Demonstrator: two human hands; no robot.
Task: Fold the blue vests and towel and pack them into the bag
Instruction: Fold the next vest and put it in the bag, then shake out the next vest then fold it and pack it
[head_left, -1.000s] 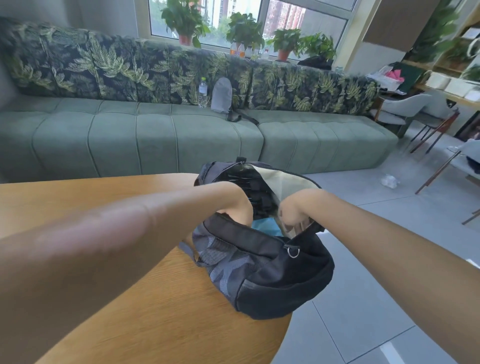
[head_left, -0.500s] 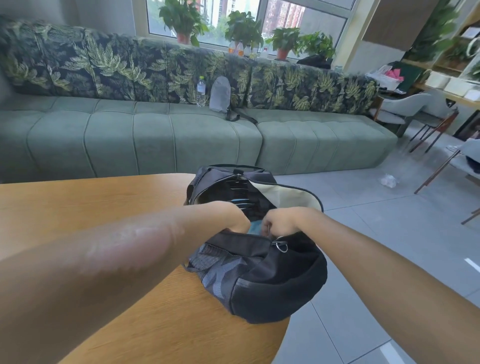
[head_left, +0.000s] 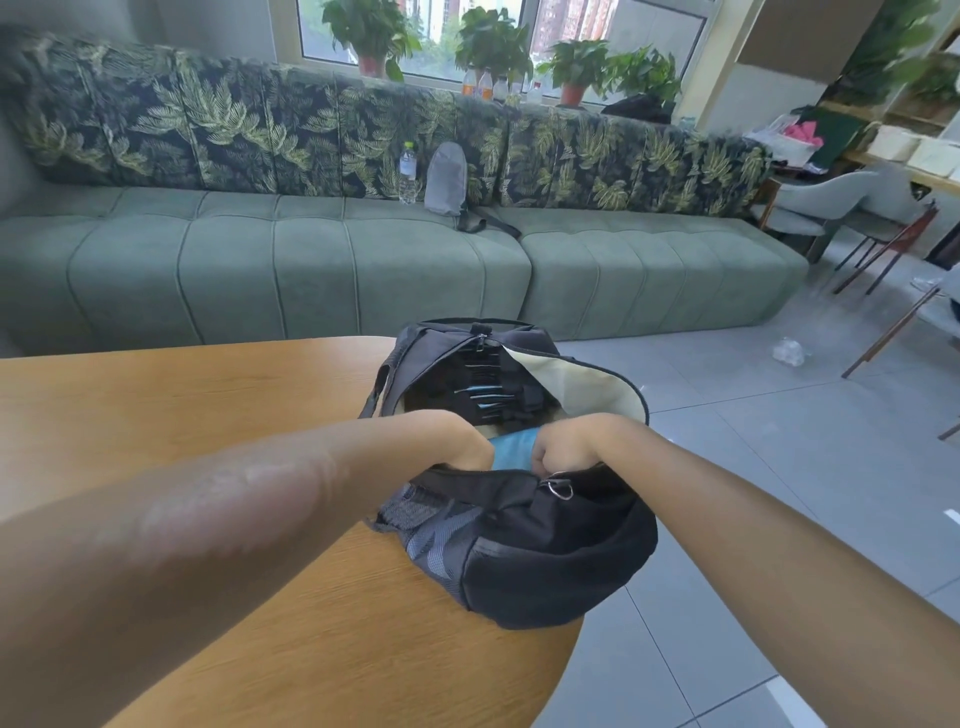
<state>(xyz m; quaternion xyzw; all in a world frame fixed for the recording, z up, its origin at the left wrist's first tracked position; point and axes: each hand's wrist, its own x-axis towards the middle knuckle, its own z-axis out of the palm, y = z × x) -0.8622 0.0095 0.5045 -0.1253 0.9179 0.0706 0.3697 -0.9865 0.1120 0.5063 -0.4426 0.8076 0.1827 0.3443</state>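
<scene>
In the head view, a black bag lies on the edge of a wooden table, a little toward 4 o'clock from the picture's centre, with its mouth open upward. Inside the opening a piece of blue cloth shows between both hands. The left hand reaches into the bag at 9 o'clock of the cloth; its fingers are hidden, so I cannot tell its grip. The right hand, at 3 o'clock of the cloth, has curled fingers at the bag's near rim; what they hold is unclear. A green sofa stands at 12 o'clock.
</scene>
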